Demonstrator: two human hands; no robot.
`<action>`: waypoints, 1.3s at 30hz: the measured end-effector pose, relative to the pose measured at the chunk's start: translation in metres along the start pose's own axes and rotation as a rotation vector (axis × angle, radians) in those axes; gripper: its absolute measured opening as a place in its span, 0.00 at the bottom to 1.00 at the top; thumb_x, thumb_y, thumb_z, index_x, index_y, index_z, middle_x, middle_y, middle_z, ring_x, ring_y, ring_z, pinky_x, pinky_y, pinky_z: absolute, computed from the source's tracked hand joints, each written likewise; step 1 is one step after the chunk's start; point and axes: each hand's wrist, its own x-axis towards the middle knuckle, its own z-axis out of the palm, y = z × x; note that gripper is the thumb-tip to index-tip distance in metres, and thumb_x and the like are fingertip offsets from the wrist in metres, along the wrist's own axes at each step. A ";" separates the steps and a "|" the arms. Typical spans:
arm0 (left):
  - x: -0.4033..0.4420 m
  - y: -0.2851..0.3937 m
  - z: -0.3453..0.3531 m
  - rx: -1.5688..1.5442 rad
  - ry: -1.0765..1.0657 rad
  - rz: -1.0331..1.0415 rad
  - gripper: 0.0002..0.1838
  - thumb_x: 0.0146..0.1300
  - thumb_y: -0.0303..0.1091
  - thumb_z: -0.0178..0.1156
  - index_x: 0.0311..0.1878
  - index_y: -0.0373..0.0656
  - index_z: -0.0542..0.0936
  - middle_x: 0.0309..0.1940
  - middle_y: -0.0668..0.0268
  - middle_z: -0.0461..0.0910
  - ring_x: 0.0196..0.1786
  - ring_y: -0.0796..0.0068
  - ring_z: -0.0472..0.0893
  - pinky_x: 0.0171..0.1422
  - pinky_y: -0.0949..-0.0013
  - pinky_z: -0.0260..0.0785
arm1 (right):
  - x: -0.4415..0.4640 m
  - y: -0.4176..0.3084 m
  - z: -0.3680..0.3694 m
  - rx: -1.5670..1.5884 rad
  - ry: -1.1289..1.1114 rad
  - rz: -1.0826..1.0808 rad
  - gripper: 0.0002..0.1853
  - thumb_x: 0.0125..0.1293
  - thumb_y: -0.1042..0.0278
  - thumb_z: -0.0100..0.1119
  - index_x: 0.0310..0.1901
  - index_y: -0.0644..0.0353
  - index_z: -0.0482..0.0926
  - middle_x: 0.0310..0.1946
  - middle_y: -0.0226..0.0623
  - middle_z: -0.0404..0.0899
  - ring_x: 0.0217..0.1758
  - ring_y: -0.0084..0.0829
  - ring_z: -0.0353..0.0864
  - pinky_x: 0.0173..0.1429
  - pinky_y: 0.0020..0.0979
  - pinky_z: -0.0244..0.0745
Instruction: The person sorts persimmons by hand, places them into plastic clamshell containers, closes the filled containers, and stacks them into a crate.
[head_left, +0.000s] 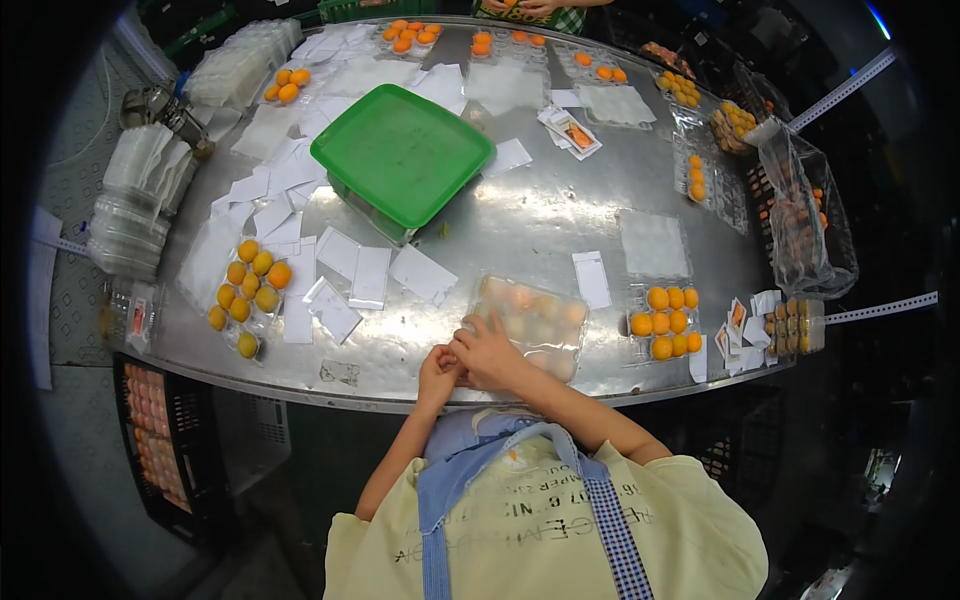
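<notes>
Both bare hands meet at the left side of a closed, clear plastic box of round fruit by the worktop's near edge.

The box (545, 325) is rectangular, its glossy lid blurring what seem to be pale orange balls. The right hand (485, 352) is half-curled, fingers against the box's left side; the left hand (438, 376) is bunched beside it, and I cannot tell whether either grips anything. The worktop (560, 215) is smooth, dull-shining metal. Toward its near right corner, an open moulded tray holds smooth oranges (661, 322) in rows; toward the near left corner lie more rounded yellow-orange fruits (240, 291). Flat white paper cards (370, 277) overlap beyond the hands, below a rounded-cornered, matt green lid (402, 155).
</notes>
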 end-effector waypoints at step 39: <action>-0.005 0.019 0.004 0.246 0.018 -0.257 0.09 0.61 0.25 0.53 0.44 0.39 0.69 0.29 0.59 0.78 0.29 0.72 0.80 0.31 0.72 0.76 | -0.010 0.175 -0.090 0.416 0.716 0.475 0.11 0.57 0.71 0.60 0.43 0.58 0.81 0.39 0.38 0.81 0.41 0.34 0.79 0.45 0.30 0.75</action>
